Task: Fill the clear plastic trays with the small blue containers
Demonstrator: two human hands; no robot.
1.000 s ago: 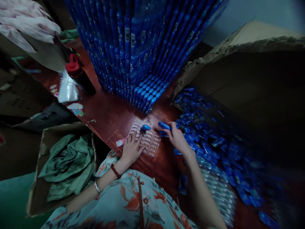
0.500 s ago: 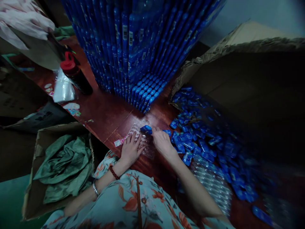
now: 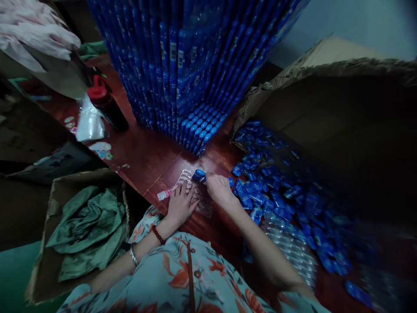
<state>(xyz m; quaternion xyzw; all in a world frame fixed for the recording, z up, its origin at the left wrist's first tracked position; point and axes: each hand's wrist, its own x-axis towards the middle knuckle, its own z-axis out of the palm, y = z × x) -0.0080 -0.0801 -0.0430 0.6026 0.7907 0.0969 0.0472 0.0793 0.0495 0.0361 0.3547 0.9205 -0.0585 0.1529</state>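
Observation:
My left hand (image 3: pixel 180 203) lies spread on a clear plastic blister tray (image 3: pixel 203 208), fingers apart, pressing it to the table. My right hand (image 3: pixel 220 189) is closed on a small blue packet (image 3: pixel 199 175), whose end sticks out to the left over the tray's upper edge. The fingertips of this hand are partly hidden. By the left fingers lies a pink-and-white printed strip (image 3: pixel 167 193). To the right of my right hand spreads a heap of loose blue packets (image 3: pixel 257 187).
Tall stacked rows of blue packs (image 3: pixel 156 74) stand at the back of the red-brown table (image 3: pixel 140 161). A large cardboard box (image 3: pixel 325 100) is at right, above clear trays (image 3: pixel 289 248). At left are a red-lidded bottle (image 3: pixel 109 106), plastic bags (image 3: pixel 90 121) and a carton (image 3: pixel 48 243) with green cloth.
My right hand has shifted slightly left with the blue packet. My left hand stays on the tray. The view has tilted a little.

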